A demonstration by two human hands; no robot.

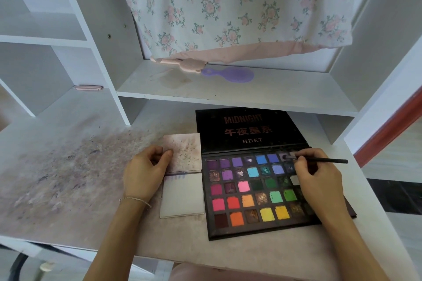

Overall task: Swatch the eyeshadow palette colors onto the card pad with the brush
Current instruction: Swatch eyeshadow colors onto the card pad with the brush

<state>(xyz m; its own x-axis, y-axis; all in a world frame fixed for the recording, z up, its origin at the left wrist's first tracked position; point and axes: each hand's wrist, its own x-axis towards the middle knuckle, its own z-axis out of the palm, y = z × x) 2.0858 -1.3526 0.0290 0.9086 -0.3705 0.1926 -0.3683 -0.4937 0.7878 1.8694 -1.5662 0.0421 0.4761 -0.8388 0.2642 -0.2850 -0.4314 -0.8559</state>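
Surface [68,166]: pale, smeared with powder stains across the left of the frame; carries the pad and palette side by side, centre and lower right.
Left hand [146,173]: left of centre; fingers curled, thumb laid on the flipped-up top sheet's left edge, gripping that edge. Judged purpose: holding the used sheet back so the page below stays exposed and the pad does not slide.
Card pad [182,196]: just left of the palette, touching or nearly so. Stained upper sheet folded away from the viewer; lower page mostly blank, with a short row of purple-blue swatches along its top edge. Judged: the task is at an early stage.
Eyeshadow palette [253,191]: lower centre-right, lid open flat behind, printed MIDNIGHT and HDKT. Placed next to the pad, so the brush travels little.
Brush [319,159]: thin dark handle lying nearly level, tip pointing left into a pale purple pan in the top row.
Right hand [317,178]: right of centre, over the palette's right columns; fingers closed in a pencil-like pinch on the brush near its head. Judged step: loading colour.
Shelf [228,89]: above; holds a purple hand mirror [230,75].
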